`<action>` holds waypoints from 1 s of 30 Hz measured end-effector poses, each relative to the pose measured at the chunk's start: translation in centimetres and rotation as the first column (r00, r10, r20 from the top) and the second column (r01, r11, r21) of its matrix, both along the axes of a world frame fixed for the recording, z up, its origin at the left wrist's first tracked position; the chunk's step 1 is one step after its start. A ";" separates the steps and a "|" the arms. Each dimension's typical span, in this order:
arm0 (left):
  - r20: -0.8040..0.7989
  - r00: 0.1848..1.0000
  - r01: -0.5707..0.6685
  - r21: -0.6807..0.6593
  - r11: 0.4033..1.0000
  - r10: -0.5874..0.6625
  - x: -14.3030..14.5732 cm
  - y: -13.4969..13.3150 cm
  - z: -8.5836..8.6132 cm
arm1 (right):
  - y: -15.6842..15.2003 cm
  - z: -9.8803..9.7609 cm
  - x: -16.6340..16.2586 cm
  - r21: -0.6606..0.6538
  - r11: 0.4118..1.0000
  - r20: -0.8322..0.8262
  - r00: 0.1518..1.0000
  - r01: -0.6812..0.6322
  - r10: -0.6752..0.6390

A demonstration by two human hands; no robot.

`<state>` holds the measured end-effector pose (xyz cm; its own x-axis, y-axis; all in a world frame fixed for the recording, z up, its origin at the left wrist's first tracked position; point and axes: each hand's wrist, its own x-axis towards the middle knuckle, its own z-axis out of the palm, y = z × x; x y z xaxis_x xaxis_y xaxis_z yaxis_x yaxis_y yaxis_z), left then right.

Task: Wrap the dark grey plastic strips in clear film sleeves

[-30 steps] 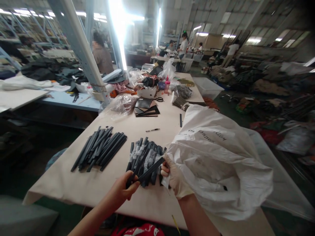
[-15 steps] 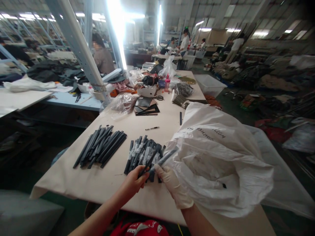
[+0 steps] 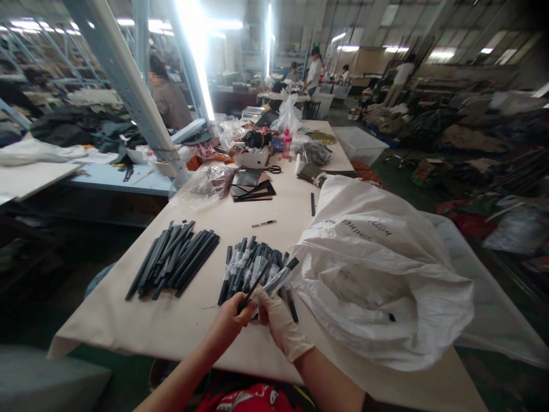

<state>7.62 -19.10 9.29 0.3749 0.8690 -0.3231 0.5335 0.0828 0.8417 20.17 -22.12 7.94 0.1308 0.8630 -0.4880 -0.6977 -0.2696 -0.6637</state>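
My left hand (image 3: 230, 318), bare, is closed on a thin dark strip (image 3: 254, 286) that points up and away. Beside it my right hand (image 3: 281, 325), in a pale glove, is closed on a dark strip with clear wrapping (image 3: 279, 277). The fingertips of both hands nearly meet, and what lies between them is partly hidden. Just beyond the hands lies a pile of dark strips with clear wrapping around their middles (image 3: 242, 265). A second pile of dark strips, without visible wrapping (image 3: 174, 262), lies further left on the table.
The pale-covered table (image 3: 141, 329) carries a big white sack (image 3: 364, 252) on the right, with handwriting on it. A pen (image 3: 263, 223), a lone strip (image 3: 313, 204), black sheets (image 3: 254, 191) and scissors (image 3: 274, 169) lie beyond. A metal post (image 3: 128, 86) rises at left.
My right hand has moved left, closer to my left hand. The strip in it, grey and blurred before, now shows clear wrapping and a dark end. The view has shifted slightly.
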 end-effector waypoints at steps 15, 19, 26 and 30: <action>-0.205 0.972 -0.092 0.126 0.988 0.117 -1.0 7.2 -4.1 | 1.9 -1.9 4.3 -0.002 0.976 -0.308 0.928 0.219 -0.209; -0.064 0.998 -0.022 -0.036 0.999 0.020 0.9 3.5 -1.5 | 2.5 0.7 3.3 0.089 0.970 -0.302 0.934 0.224 -0.188; 0.182 0.981 -0.054 -0.039 0.998 0.060 2.7 1.0 2.6 | -0.1 3.3 2.0 0.131 0.989 0.109 0.993 -0.063 0.049; 0.072 0.995 0.072 0.028 0.997 -0.074 1.3 -0.1 4.7 | -0.9 2.7 3.9 0.118 0.993 0.165 0.986 -0.012 -0.008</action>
